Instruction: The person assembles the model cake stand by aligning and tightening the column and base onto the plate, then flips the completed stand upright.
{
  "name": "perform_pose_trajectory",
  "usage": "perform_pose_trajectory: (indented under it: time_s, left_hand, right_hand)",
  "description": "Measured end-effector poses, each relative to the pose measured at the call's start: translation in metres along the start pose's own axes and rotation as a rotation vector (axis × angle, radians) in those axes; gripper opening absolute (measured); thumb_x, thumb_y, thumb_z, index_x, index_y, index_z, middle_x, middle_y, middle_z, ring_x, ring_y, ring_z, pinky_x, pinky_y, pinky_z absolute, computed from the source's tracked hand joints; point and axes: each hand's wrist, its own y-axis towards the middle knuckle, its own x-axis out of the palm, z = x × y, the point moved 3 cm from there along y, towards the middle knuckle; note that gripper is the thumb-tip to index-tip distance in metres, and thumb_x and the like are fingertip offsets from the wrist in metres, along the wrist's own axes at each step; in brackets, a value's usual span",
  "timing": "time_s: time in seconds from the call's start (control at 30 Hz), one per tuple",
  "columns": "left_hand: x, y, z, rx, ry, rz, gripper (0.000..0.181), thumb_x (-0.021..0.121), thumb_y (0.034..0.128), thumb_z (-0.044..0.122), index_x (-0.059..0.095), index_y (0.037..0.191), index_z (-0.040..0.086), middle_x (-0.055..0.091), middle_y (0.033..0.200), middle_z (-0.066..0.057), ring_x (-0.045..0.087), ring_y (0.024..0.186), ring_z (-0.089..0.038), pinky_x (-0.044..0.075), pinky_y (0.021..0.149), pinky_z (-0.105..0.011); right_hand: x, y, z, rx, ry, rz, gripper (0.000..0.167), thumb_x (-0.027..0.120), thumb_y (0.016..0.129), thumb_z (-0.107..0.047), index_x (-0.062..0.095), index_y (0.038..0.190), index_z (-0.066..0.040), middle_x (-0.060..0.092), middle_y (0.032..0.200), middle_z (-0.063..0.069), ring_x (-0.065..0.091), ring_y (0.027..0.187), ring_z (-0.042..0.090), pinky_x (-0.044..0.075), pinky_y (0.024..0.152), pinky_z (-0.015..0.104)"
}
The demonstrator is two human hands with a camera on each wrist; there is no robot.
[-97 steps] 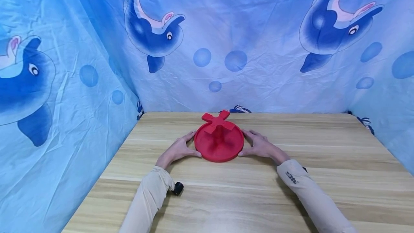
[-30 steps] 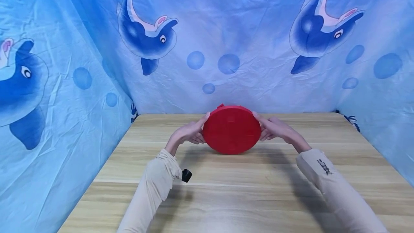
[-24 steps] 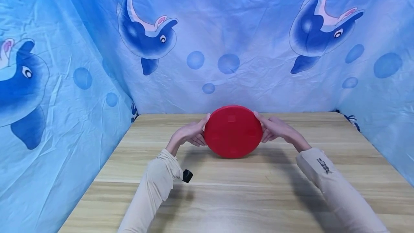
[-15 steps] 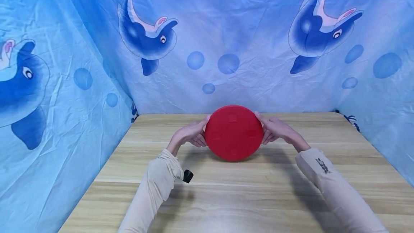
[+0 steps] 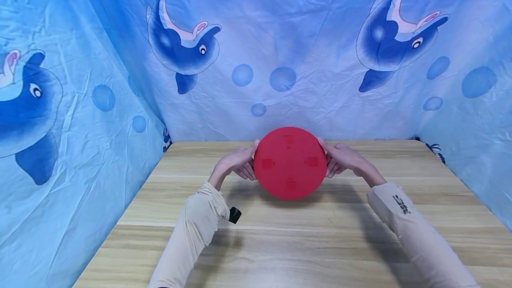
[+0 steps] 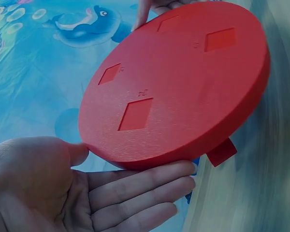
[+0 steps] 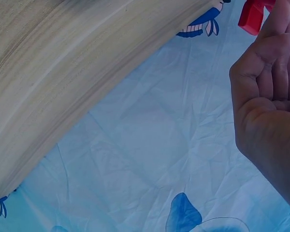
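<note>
A red round tray (image 5: pixel 290 163) with a raised rim is tipped up, its flat underside facing the head camera, a shadow beneath it. In the left wrist view that red tray (image 6: pixel 183 87) shows several square recesses with small marks. My left hand (image 5: pixel 236 163) holds its left edge, thumb at the rim and fairly straight fingers along the side. At the opposite edge, my right hand (image 5: pixel 344 159) grips it with the thumb up high and fingers lower. A red block end (image 6: pixel 222 152) pokes out behind the tray; the rest of that cross-shaped top is hidden.
A wood-grain table (image 5: pixel 280 243) lies below. Blue dolphin-print cloth (image 5: pixel 320 101) hangs behind it and along both sides. A small black device (image 5: pixel 234 214) sits at the left sleeve's wrist.
Flat with its cross-shaped top showing 3.2 seconds ago, the tray has been tipped up between both hands. Over the last second its underside has turned more squarely to view.
</note>
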Motion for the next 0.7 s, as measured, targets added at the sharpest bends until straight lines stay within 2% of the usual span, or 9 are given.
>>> perform_pose_trajectory:
  time_s: [0.23, 0.43, 0.6, 0.7]
  left_hand:
    - [0.002, 0.003, -0.002, 0.057, 0.037, 0.102, 0.085, 0.028, 0.1092, 0.06, 0.074, 0.09, -0.008, 0.074, 0.074, -0.019, 0.076, 0.078, -0.038, 0.063, 0.063, -0.036]
    - [0.004, 0.005, -0.003, 0.088, 0.037, 0.174, 0.081, 0.032, 0.1099, 0.056, 0.074, 0.081, -0.006, 0.072, 0.068, -0.018, 0.076, 0.072, -0.037, 0.061, 0.058, -0.034]
    - [0.008, 0.009, -0.007, 0.11, -0.039, 0.204, 0.066, 0.042, 0.1115, 0.042, 0.071, 0.078, -0.006, 0.07, 0.065, -0.016, 0.075, 0.065, -0.033, 0.063, 0.061, -0.038]
    - [0.012, 0.015, -0.014, 0.104, -0.101, 0.202, 0.055, 0.045, 0.1118, 0.033, 0.068, 0.08, -0.005, 0.069, 0.063, -0.016, 0.073, 0.059, -0.03, 0.063, 0.06, -0.038]
  right_hand:
    - [-0.001, 0.0, 0.002, -0.036, 0.012, 0.018, 0.066, 0.039, 0.11, -0.051, 0.07, 0.087, 0.001, 0.073, 0.074, 0.02, 0.074, 0.064, 0.026, 0.059, 0.058, 0.031]
    - [-0.002, 0.001, 0.006, -0.069, -0.009, 0.066, 0.064, 0.041, 0.111, -0.048, 0.07, 0.08, 0.001, 0.071, 0.069, 0.016, 0.071, 0.06, 0.021, 0.058, 0.057, 0.029]
    - [0.001, 0.002, 0.013, -0.075, -0.039, 0.114, 0.061, 0.046, 0.111, -0.041, 0.07, 0.074, 0.001, 0.067, 0.064, 0.01, 0.068, 0.059, 0.017, 0.057, 0.058, 0.028]
    - [0.005, 0.004, 0.019, -0.042, -0.014, 0.111, 0.056, 0.048, 0.111, -0.037, 0.071, 0.076, -0.001, 0.068, 0.064, 0.009, 0.069, 0.06, 0.016, 0.057, 0.059, 0.028]
